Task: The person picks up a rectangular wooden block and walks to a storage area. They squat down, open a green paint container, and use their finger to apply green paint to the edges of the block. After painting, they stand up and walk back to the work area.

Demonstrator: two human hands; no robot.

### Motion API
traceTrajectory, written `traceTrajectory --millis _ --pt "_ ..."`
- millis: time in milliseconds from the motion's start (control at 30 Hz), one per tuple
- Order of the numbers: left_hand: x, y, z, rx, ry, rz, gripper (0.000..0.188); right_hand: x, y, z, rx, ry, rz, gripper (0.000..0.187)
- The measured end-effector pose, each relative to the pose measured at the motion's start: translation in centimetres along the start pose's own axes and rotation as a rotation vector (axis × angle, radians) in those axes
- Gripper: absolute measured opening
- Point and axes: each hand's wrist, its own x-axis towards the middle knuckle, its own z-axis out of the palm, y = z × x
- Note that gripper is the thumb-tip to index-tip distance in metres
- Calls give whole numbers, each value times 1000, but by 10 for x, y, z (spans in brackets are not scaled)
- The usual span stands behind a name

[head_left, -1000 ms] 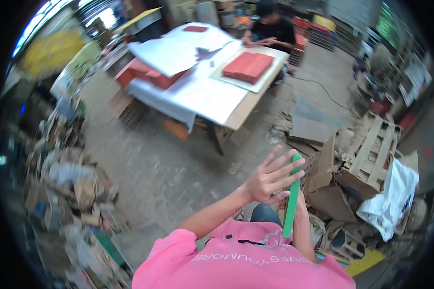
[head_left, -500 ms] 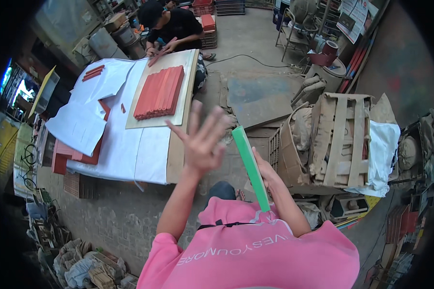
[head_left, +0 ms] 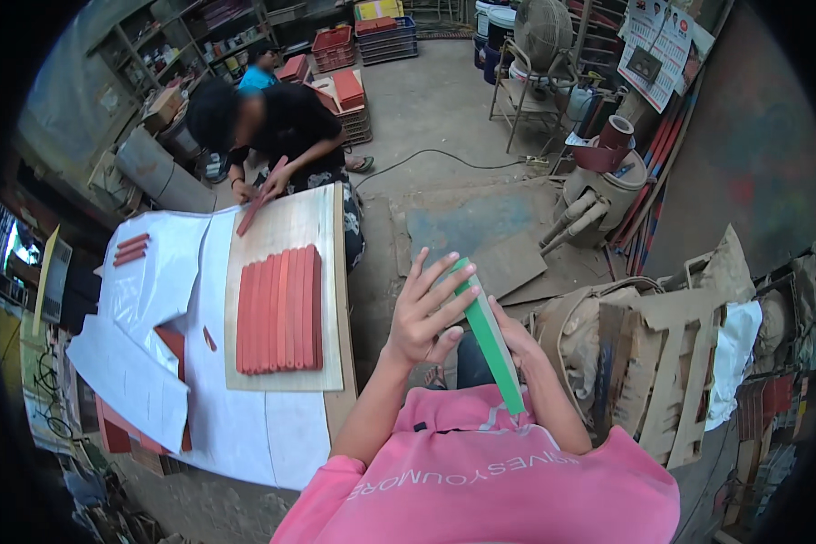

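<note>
A long flat board with a bright green face and pale edge (head_left: 493, 352) stands upright, slightly tilted, in front of my chest. My right hand (head_left: 519, 343) grips it from the right side, with its fingers partly hidden behind the board. My left hand (head_left: 425, 313) is at the board's upper left, fingers stretched and apart, the fingertips touching or just over the green face. Left of my hands, a row of red-painted wooden strips (head_left: 279, 310) lies side by side on a pale plywood board (head_left: 335, 272).
White sheeting (head_left: 245, 444) covers the table, with loose red strips (head_left: 131, 249) on it. Across the table a co-worker in black (head_left: 290, 131) holds a red strip. Right of me stand torn cardboard (head_left: 671, 363) and a bucket (head_left: 607, 195). A cable (head_left: 444, 156) crosses the floor.
My left hand has come down and rightward from the air to the green board. The board has moved slightly lower and right in view. The head view has shifted, showing more of the room's far end.
</note>
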Motion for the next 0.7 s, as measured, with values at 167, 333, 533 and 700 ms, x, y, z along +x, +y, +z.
traceTrajectory --millis 167,333,533,700 --pt "66 -112 16 29 23 -29 51 77 -62 -2 111 3 16 62" --pt "108 -230 62 -345 88 -465 62 179 -153 -17 87 42 70 63" --pt "216 -411 141 -625 143 -783 33 385 -304 -70 55 20 -35 72" --pt "347 -579 191 -616 167 -871 18 469 -478 -90 53 56 -41 77"
